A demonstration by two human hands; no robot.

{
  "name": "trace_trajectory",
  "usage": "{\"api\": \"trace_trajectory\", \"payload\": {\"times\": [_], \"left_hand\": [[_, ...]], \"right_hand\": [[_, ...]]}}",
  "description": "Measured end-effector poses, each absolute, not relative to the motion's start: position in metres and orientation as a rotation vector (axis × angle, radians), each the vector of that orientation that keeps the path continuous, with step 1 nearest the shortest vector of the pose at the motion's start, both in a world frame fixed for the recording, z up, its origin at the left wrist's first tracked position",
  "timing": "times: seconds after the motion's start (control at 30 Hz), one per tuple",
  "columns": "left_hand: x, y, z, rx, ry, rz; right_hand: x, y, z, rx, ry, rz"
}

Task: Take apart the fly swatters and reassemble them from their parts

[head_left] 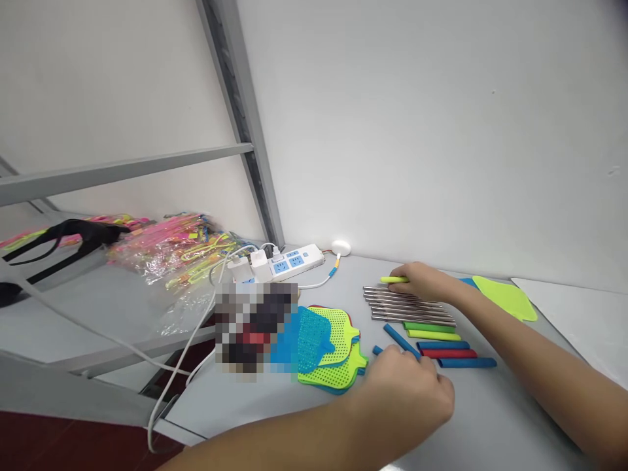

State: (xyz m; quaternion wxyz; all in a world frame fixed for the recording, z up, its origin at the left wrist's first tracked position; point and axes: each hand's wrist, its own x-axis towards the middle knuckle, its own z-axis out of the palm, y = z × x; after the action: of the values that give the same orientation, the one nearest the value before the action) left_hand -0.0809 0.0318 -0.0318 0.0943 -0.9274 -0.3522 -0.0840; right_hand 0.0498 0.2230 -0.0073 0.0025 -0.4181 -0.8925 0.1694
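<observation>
My left hand (409,386) is closed, knuckles up, over the near end of the loose tubes. A blue tube (401,340) runs up to its fingers, and another short blue end shows beside the knuckles; the fingertips are hidden. My right hand (420,280) pinches a yellow-green tube (394,280) just above a row of several metal rods (409,307). Green, yellow, blue and red tubes (449,353) lie in a row below the rods. Left of my left hand, perforated fly swatter heads (338,337) in blue and yellow-green overlap in a pile.
A white power strip (297,261) with plugs and cables lies by the wall. A pixelated patch covers part of the table beside the swatter heads. Plastic bags of colourful items (181,252) sit on the left shelf. More swatter heads (505,297) lie at right, by a white sheet.
</observation>
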Motion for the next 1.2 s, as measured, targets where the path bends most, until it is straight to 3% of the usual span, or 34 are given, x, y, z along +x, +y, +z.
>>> {"api": "trace_trajectory", "payload": {"times": [0.23,0.4,0.67,0.9,1.2], "left_hand": [[-0.075,0.029,-0.024,-2.806,-0.883,-0.216],[-0.073,0.036,-0.038,-2.777,-0.894,-0.27],[-0.078,0.045,-0.037,-2.873,-0.982,-0.129],[-0.075,0.045,-0.039,-2.928,-0.947,-0.191],[-0.066,0.04,-0.043,-2.982,-0.832,-0.297]], "right_hand": [[0.048,0.232,-0.006,-1.329,-2.823,0.517],[0.047,0.226,0.0,-1.283,-2.771,0.317],[0.094,0.176,0.055,-1.295,-2.371,-0.028],[0.142,0.12,0.047,-1.515,-2.273,0.149],[0.171,0.126,0.017,-1.853,-2.223,0.29]]}}
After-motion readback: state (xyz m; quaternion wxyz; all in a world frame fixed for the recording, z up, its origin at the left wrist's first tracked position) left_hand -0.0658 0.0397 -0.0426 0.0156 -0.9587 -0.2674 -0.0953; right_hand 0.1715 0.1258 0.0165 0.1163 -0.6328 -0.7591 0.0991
